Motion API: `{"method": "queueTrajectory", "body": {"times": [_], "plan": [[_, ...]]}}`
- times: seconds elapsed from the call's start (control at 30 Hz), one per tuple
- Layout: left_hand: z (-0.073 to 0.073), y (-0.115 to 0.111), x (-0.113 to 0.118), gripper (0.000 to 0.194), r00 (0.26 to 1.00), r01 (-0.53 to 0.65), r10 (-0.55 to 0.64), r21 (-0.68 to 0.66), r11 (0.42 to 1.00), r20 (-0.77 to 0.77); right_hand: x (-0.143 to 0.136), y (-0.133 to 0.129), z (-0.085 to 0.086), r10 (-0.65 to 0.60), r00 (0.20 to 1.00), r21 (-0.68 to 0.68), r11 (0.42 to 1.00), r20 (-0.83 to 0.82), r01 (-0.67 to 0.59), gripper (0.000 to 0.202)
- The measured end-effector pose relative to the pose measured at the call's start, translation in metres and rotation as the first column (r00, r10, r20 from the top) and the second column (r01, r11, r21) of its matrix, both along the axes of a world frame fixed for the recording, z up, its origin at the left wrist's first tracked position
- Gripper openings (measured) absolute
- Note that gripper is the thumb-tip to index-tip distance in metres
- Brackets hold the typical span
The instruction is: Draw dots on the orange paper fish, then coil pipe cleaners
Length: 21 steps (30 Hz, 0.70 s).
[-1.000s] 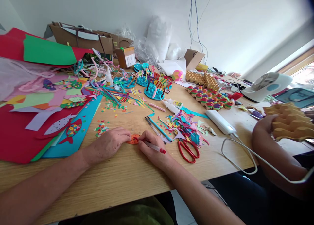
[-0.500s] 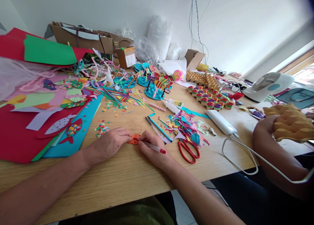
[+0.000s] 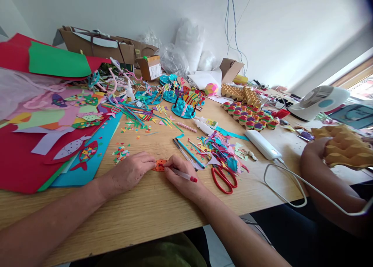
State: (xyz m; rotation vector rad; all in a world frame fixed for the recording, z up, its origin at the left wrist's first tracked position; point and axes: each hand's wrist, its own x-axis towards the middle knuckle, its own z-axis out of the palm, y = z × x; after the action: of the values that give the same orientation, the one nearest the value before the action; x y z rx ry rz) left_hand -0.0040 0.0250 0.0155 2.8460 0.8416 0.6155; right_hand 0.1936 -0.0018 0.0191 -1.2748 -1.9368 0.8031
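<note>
One table point(image 3: 136, 216), pale wood, straight grain, smooth. At least three cardboard boxes at back, including one small closed-looking box point(image 3: 149, 67) with a white label. Several clear plastic bags point(image 3: 189, 45), crumpled; count unclear. Stack of flat craft sheets at left: red sheet point(image 3: 23, 164), blue sheet point(image 3: 101, 150), others overlapping. One fan point(image 3: 319, 102), white, rounded, slotted face. One co-worker's arm point(image 3: 326, 181) at right, bent around one bare egg tray point(image 3: 346, 146), tan, wavy. More egg trays behind, one painted tray point(image 3: 247, 117) in red, green and purple bumps.

Left hand point(image 3: 132, 170): one, fingers close together, tips on the left part of the orange piece point(image 3: 160, 165); can't tell if pinching or only pressing. Right hand point(image 3: 182, 177): one, fingers narrowed around one marker point(image 3: 185, 175), slim pale barrel, red end; tip hidden by fingers.

One white block point(image 3: 262, 144), smooth, rounded edges, cable attached. One scrap heap point(image 3: 225, 148), thin curled strips, many colors. One pair of scissors point(image 3: 213, 177), red looped handles, blades partly under scraps. Three plastic bottles, one upright bottle point(image 3: 129, 93), two lying. Two pens point(image 3: 190, 153) side by side, near right hand. Orange piece: one, flat, dark-spotted, curved lower edge, lying on table between both hands. One confetti patch point(image 3: 121, 153), tiny bits, uncounted, just beyond left hand.
</note>
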Motion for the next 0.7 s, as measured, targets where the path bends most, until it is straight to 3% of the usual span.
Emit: {"method": "queueTrajectory", "body": {"times": [0.7], "plan": [[0.0025, -0.0029, 0.0019, 0.034, 0.999, -0.011, 0.014, 0.069, 0.998, -0.039, 0.0005, -0.0003, 0.0004, -0.013, 1.0, -0.007, 1.0, -0.003, 0.013, 0.006]]}}
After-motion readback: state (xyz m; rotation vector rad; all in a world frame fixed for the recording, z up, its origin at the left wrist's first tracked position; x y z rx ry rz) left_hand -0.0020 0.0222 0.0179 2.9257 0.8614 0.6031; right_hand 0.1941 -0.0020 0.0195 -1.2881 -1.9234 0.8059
